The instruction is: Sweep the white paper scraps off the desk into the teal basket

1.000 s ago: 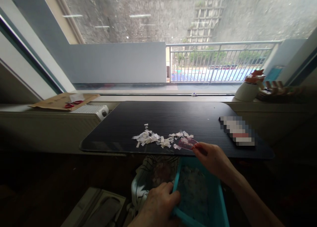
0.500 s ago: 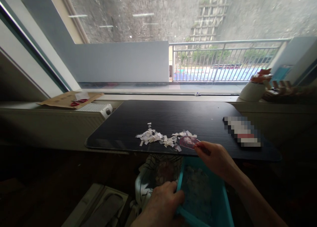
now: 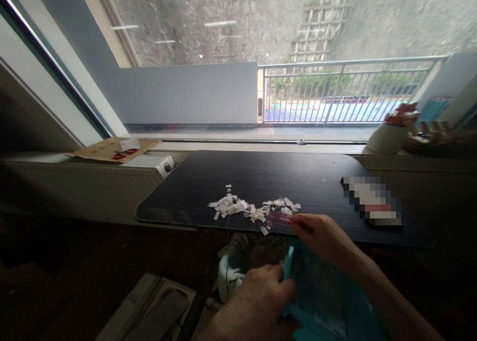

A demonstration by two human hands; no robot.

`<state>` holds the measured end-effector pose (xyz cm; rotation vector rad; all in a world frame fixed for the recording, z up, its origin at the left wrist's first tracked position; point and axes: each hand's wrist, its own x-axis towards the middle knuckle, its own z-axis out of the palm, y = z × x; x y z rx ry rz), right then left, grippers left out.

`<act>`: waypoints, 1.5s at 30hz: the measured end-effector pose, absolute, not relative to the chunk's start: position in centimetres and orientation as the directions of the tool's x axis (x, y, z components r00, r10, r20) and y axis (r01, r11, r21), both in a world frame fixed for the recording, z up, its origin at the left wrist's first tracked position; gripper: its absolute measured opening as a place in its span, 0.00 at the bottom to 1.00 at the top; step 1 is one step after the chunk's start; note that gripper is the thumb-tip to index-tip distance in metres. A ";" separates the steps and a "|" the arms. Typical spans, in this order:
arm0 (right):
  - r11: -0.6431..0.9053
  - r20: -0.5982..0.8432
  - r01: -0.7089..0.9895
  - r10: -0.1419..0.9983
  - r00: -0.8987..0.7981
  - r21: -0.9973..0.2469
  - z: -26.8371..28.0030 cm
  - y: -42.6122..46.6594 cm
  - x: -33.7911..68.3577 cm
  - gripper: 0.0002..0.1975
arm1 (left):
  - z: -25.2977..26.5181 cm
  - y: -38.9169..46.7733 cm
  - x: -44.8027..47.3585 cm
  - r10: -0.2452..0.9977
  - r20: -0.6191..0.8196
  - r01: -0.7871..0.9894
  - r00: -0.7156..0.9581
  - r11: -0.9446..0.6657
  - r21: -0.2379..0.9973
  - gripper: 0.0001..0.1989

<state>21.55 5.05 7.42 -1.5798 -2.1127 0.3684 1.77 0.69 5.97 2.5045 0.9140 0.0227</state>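
A loose pile of small white paper scraps lies near the front edge of the black table. My right hand pinches a thin, translucent pink plastic piece, whose far end is at the right part of the scraps. One scrap lies at the table's edge. Below, my left hand is closed around the left rim of a teal plastic bin. Pale scraps are dimly visible inside the bin, which sits under the front edge, partly covered by my right arm.
A pixelated flat object rests at the table's right. On the sill stand a white pot and, at left, a brown paper envelope with red-handled scissors. A radiator adjoins the table. Below is a pale box.
My left hand and the teal bin have moved right. The pink plastic piece is slightly further left among the scraps and looks narrower. The whole view has shifted a little.
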 end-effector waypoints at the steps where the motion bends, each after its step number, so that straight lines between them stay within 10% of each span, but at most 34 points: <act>1: 0.308 0.200 0.818 0.950 -0.239 -0.486 7.5 4.8 21.7 0.16 | 6.1 0.7 1.8 0.616 -0.128 0.602 0.777 -0.669 0.436 0.13; 22: 0.342 0.173 0.776 0.939 -0.296 -0.530 7.4 4.2 20.9 0.17 | 6.1 0.6 1.3 0.660 -0.053 0.619 0.750 -0.670 0.411 0.14; 30: 0.082 0.210 0.793 0.976 0.059 -0.604 6.2 4.9 26.3 0.17 | 5.0 0.4 0.0 0.699 -0.103 0.660 0.708 -0.602 0.449 0.10; 45: 0.071 0.149 0.819 0.989 0.018 -0.569 6.8 4.1 25.8 0.15 | 3.7 0.3 -1.2 0.746 -0.147 0.701 0.649 -0.513 0.496 0.09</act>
